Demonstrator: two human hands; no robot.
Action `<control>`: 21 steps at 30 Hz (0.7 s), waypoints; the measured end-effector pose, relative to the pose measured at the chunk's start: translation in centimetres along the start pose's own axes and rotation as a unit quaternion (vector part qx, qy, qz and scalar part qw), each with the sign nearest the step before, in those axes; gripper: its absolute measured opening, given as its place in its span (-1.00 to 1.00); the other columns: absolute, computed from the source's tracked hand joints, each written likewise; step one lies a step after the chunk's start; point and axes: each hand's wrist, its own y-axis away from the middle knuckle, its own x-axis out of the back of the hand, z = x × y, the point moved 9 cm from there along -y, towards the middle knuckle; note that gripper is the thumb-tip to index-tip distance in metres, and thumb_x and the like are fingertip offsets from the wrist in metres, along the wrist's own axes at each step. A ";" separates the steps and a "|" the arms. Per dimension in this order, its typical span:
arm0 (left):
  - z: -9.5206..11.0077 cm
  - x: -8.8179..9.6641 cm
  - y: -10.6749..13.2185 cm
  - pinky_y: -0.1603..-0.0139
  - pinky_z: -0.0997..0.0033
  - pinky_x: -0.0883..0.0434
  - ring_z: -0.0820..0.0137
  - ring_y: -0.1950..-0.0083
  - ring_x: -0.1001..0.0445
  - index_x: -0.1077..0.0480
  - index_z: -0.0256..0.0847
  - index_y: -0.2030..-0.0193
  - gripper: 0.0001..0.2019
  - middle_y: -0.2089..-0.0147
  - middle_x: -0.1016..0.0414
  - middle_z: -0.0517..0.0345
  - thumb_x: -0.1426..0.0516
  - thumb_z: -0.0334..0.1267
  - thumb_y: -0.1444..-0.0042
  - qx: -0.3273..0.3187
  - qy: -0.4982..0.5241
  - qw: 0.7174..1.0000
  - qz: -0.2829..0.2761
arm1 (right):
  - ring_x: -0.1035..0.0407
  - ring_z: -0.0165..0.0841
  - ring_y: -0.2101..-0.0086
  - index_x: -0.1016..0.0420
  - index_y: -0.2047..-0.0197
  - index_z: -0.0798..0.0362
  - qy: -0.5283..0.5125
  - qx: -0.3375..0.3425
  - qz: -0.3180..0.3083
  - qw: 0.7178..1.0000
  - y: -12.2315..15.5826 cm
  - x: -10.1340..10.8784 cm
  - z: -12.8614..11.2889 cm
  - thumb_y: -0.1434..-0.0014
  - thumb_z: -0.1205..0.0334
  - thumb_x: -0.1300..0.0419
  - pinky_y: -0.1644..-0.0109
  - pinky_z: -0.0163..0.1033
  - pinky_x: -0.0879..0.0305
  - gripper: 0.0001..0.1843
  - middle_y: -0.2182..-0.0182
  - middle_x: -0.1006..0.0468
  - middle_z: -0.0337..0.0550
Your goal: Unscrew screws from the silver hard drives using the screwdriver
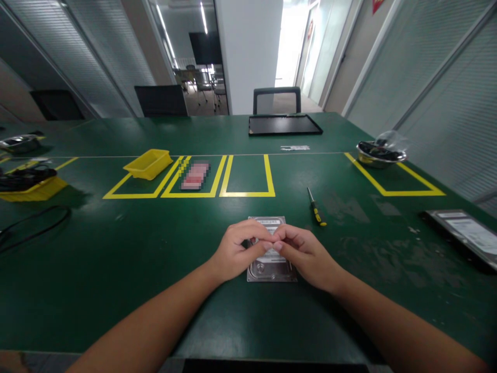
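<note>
So the hard drive (pixel 274 273) is right under both hands, long side pointing away from the person, left hand (pixel 236 251) and right hand (pixel 308 255) about equally close, fingertips nearly pinched together, can't tell on what.

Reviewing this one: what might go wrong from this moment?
The left grip and right grip meet over the hard drive; anything small pinched between them would be hidden and might drop. The screwdriver lies loose on the table beyond the right grip, so an outward sweep could knock it.
</note>
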 end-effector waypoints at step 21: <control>1.2 -0.2 0.1 0.19 0.43 -0.41 0.45 0.25 -0.49 -0.48 -0.24 0.18 -0.94 0.27 -0.54 0.13 -0.20 -0.40 -0.21 -0.039 -0.095 0.995 0.003 | -0.21 -0.44 0.39 -0.39 0.36 0.09 0.049 0.015 0.013 0.999 0.0 0.4 -0.1 -0.30 0.09 -0.14 0.26 -0.29 -0.15 -0.73 0.44 -0.34 -0.26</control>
